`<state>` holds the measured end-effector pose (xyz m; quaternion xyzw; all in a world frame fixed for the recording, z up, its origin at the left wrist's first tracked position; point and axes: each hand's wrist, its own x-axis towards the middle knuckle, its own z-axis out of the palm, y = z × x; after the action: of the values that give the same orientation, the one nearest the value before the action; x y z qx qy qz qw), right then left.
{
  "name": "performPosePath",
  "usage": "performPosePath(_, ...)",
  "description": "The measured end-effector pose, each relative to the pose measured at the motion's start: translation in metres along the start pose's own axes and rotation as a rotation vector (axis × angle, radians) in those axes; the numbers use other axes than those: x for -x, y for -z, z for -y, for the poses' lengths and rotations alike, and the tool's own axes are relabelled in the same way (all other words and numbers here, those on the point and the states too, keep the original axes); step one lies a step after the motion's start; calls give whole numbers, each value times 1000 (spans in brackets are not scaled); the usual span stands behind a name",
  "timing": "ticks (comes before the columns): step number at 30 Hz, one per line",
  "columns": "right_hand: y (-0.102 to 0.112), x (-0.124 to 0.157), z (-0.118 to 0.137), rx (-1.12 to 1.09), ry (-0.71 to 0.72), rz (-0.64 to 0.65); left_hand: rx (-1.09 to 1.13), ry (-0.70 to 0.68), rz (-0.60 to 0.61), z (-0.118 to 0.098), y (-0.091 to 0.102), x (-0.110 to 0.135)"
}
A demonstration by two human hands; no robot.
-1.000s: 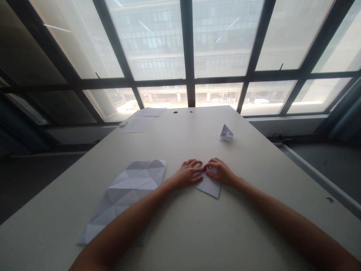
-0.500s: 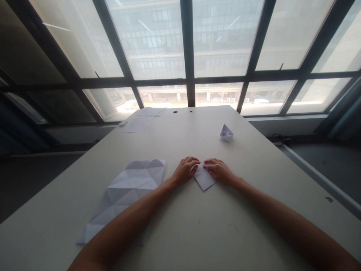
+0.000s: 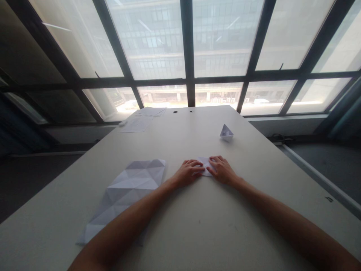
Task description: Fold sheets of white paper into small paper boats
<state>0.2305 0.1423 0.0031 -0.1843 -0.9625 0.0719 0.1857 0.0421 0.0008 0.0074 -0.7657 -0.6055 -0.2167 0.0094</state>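
A small folded piece of white paper (image 3: 207,166) lies on the pale table (image 3: 194,233) between my hands. My left hand (image 3: 188,173) presses its fingertips against the paper's left side. My right hand (image 3: 222,170) rests its fingers on the right side, partly covering it. To the left of my left forearm lies a large creased sheet of white paper (image 3: 132,192) with a faceted fold pattern, its lower part partly hidden by that arm. A small white paper boat (image 3: 226,132) stands farther up the table, ahead and to the right of my right hand.
At the table's far left lie loose white paper sheets (image 3: 150,111) and a single sheet (image 3: 135,126), with a small white object (image 3: 122,123) near the edge. Dark floor (image 3: 324,165) lies beyond the right table edge; large windows (image 3: 188,45) stand behind the far edge.
The white paper between my hands is now shorter and sits farther forward, no longer reaching below my wrists. Both hands have shifted slightly forward and closed on it.
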Motion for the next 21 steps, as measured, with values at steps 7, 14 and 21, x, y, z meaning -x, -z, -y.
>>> performPosePath(7, 3, 1, -1, -79, -4, -53, -48, 159, -33, 9, -3, -1)
performPosePath(14, -1, 2, 1, -249, 166, -77, -63, 291, 56, 5, -1, -2)
performPosePath(21, 5, 5, 5, -294, 297, 2, -54, 224, 133, 8, 0, -1)
